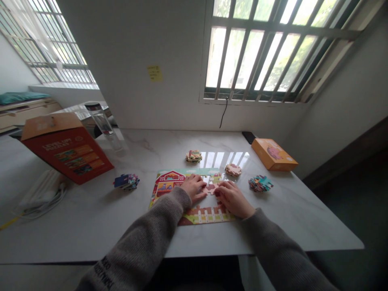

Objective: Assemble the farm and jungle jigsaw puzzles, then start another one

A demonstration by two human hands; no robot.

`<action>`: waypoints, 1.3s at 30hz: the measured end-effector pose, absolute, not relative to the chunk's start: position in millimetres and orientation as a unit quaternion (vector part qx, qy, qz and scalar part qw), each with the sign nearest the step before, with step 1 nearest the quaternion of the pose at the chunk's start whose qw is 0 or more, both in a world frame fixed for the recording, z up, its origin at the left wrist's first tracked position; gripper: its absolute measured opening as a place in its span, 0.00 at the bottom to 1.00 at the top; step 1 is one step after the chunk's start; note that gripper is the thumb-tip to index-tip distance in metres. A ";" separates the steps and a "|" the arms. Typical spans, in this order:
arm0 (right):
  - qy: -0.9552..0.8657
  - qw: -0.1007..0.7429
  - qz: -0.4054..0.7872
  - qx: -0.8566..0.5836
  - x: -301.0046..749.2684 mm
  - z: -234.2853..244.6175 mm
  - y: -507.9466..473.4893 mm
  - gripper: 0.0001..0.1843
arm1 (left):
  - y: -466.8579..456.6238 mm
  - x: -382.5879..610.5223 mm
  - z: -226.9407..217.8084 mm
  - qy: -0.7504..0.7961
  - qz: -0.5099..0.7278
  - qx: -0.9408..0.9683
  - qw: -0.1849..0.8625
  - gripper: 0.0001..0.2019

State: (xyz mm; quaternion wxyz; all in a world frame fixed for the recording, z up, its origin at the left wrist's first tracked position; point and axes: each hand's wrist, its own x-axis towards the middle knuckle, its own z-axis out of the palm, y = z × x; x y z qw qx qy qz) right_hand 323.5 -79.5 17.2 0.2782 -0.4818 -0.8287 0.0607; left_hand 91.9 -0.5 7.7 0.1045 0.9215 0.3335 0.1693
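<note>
Leftward of puzzle [165, 186], "LEVEL UP! PUZZLES" box [68, 147]

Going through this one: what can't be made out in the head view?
Head view:
- Puzzle: partly covered by the left hand and right hand.
- Right hand's grip: too small and dim to tell whether it pinches a piece.
- Yellow note: writing too small and blurred to read.
- Dark blue-topped stack: lower pieces' pictures hidden by those above.
- Right sleeve: cut off by the bottom edge.
</note>
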 end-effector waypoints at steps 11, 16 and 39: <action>-0.833 0.255 0.050 -0.489 325.0 11.6 -77.1 0.13 | 20.3 43.1 36.4 0.367 0.310 0.866 0.140 0.10; -0.836 0.263 0.049 -0.479 326.1 9.3 -75.1 0.12 | 17.1 31.7 29.5 0.371 0.224 0.891 0.133 0.09; -0.780 0.341 -0.017 -0.524 333.5 15.7 -63.8 0.14 | 12.5 4.8 6.0 0.351 0.286 0.883 0.125 0.10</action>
